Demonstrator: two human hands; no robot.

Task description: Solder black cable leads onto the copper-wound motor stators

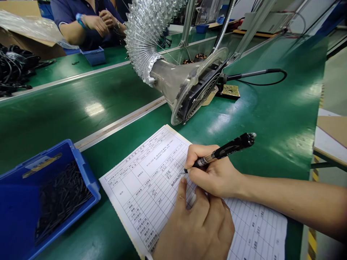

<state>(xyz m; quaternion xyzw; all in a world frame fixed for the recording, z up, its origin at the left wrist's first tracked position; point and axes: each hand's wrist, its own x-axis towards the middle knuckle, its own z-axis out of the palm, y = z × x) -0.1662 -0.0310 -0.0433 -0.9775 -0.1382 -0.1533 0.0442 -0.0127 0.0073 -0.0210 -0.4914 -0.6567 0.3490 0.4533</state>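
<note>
A printed form with a table and handwritten entries, the paper sheet, lies on the green tabletop. My right hand is closed around a black pen, whose tip touches the sheet near its middle. Just below it, my left hand rests on the paper with its fingers spread and nothing held. The left index fingertip is close to the pen tip.
On the left stands a blue bin holding many small black parts. A fan with a clear hood and silver duct stands beyond the sheet. Behind it are a soldering sponge tray, a small blue box and a co-worker.
</note>
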